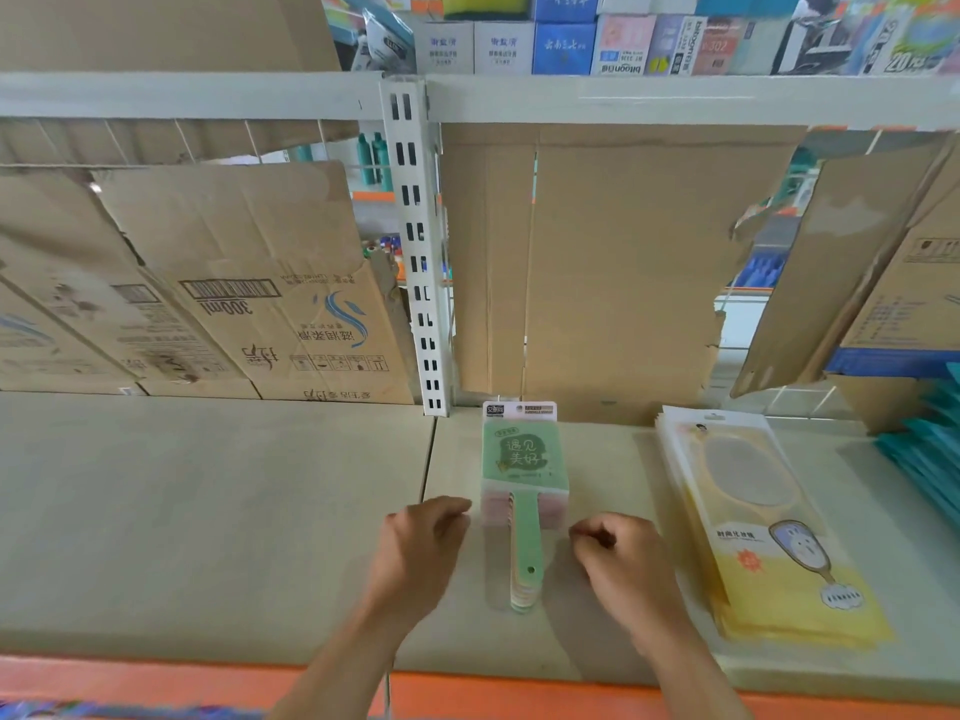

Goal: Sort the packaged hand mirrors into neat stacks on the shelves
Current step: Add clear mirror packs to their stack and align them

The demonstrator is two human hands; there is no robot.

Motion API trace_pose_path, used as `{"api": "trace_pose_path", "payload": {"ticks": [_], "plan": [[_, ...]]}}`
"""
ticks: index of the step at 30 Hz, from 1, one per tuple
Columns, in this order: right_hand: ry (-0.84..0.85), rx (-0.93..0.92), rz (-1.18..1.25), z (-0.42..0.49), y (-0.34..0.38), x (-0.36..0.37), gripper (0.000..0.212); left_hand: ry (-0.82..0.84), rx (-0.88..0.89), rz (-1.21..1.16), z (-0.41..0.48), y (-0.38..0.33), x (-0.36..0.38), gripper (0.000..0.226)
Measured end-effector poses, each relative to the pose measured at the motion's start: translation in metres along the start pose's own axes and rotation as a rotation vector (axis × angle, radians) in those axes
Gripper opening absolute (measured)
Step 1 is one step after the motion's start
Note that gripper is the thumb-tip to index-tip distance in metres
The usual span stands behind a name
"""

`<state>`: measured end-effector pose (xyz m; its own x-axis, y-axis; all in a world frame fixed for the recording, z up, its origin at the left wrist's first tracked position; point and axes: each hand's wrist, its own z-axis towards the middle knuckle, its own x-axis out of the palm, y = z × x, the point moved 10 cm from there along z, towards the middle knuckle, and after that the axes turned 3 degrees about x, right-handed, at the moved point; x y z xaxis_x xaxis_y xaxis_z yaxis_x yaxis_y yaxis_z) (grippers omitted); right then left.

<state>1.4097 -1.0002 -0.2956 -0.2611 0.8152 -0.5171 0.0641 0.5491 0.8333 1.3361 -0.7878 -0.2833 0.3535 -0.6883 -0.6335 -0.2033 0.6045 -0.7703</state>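
Note:
A stack of packaged square hand mirrors lies on the beige shelf, a green one on top, handles pointing toward me. My left hand hovers just left of the stack, fingers loosely curled, holding nothing. My right hand sits just right of the handles, fingers curled in, also holding nothing. A second stack of yellow packaged oval mirrors lies further right.
Flattened cardboard sheets line the back of the shelf. A white slotted upright divides the bays. Teal packets lie at the far right. The shelf's orange front edge runs below my arms. Boxed goods fill the shelf above.

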Motion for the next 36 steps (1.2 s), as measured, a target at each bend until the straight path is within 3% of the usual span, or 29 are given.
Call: {"api": "trace_pose_path", "payload": {"ticks": [4, 7, 12, 25, 28, 32, 36], "plan": [[0.236, 0.013, 0.069, -0.004, 0.005, 0.024, 0.028, 0.184, -0.324, -0.438, -0.009, 0.004, 0.026, 0.020], [0.323, -0.052, 0.043, -0.007, 0.013, 0.038, 0.038, 0.292, -0.394, -0.561, -0.017, -0.013, 0.041, 0.026], [0.395, -0.104, 0.123, -0.013, 0.023, 0.049, 0.042, 0.423, -0.379, -0.559, -0.024, -0.028, 0.054, 0.038], [0.462, -0.121, 0.243, -0.027, 0.024, 0.050, 0.046, 0.425, -0.339, -0.656, -0.030, -0.033, 0.053, 0.038], [0.489, -0.135, 0.289, -0.031, 0.027, 0.047, 0.037, 0.402, -0.286, -0.559, -0.028, -0.028, 0.053, 0.040], [0.500, -0.161, 0.338, -0.035, 0.027, 0.044, 0.027, 0.404, -0.057, -0.255, -0.026, -0.029, 0.051, 0.029], [0.478, -0.182, 0.263, -0.033, 0.026, 0.041, 0.032, 0.404, -0.034, -0.272, -0.029, -0.028, 0.049, 0.035]]}}
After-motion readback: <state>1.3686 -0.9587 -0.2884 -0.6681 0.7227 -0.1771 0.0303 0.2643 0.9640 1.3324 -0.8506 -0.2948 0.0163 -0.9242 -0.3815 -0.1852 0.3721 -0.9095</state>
